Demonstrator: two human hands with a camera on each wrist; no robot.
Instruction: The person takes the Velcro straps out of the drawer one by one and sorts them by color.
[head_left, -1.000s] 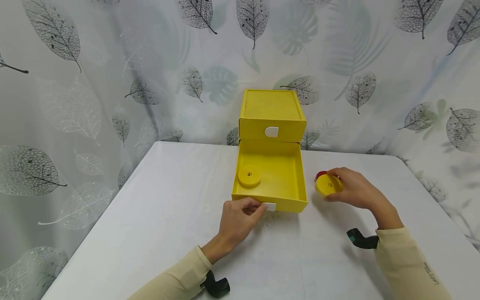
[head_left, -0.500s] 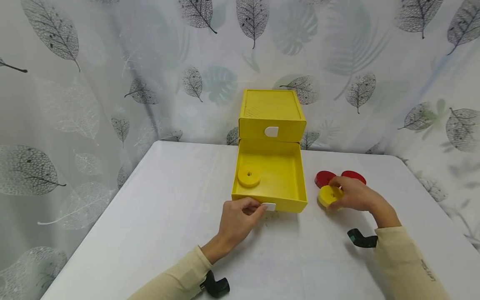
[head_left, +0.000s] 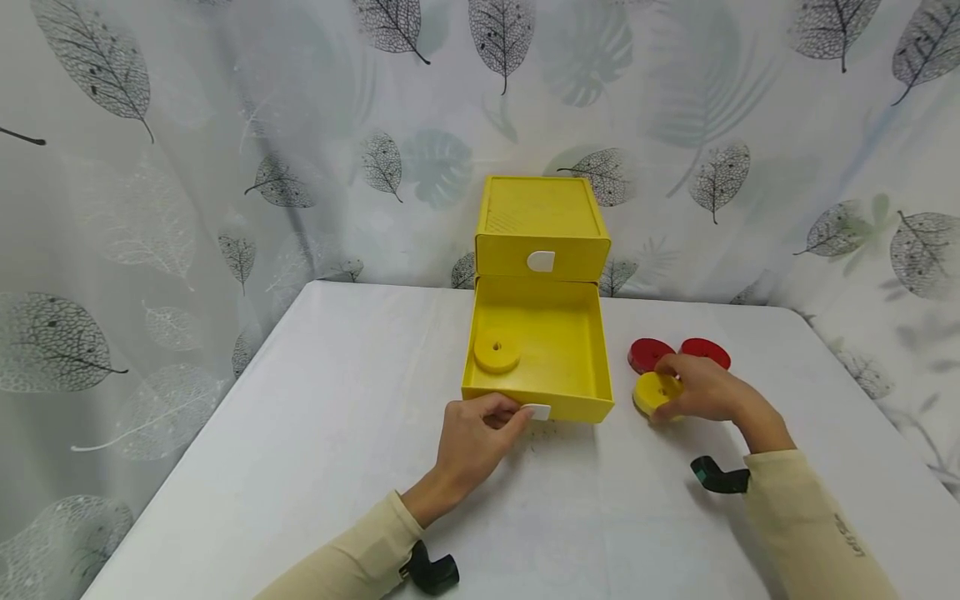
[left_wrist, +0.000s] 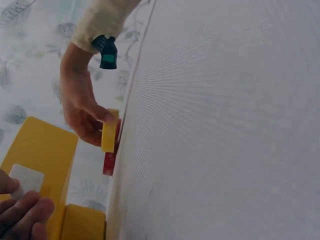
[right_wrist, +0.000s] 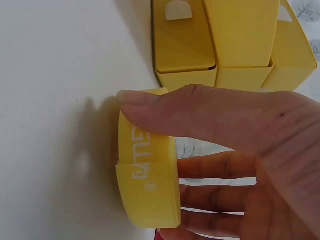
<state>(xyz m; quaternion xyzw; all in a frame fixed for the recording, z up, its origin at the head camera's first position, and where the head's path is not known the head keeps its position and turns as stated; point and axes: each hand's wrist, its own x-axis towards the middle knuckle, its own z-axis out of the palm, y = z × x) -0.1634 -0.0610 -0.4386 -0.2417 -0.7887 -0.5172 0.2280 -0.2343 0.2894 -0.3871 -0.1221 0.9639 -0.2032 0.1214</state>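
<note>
My left hand (head_left: 476, 442) pinches the white tab handle (head_left: 537, 412) of a pulled-out yellow drawer (head_left: 566, 367). In the left wrist view, thumb and fingertips sit around that tab. A thick yellow disc (head_left: 497, 354) with a centre hole lies flat inside the drawer, at its left. To the right of the drawer, my right hand (head_left: 708, 390) holds a second yellow disc (head_left: 652, 392) by its rim, low over the table. Seen from the right wrist, the thumb crosses the near rim, which bears white lettering (right_wrist: 140, 167), with the fingers on the far side.
Two red discs (head_left: 649, 355) lie on the white table (head_left: 360, 375) just behind the right hand, which partly covers one. The yellow drawer box (head_left: 543, 208) stands against a leaf-patterned curtain (head_left: 300, 100). Another closed drawer (right_wrist: 185, 45) shows beneath the pulled-out one.
My right hand has lowered the yellow disc from a tilted pose to nearly flat near the table, uncovering the red discs behind. The left hand keeps its hold on the tab.
</note>
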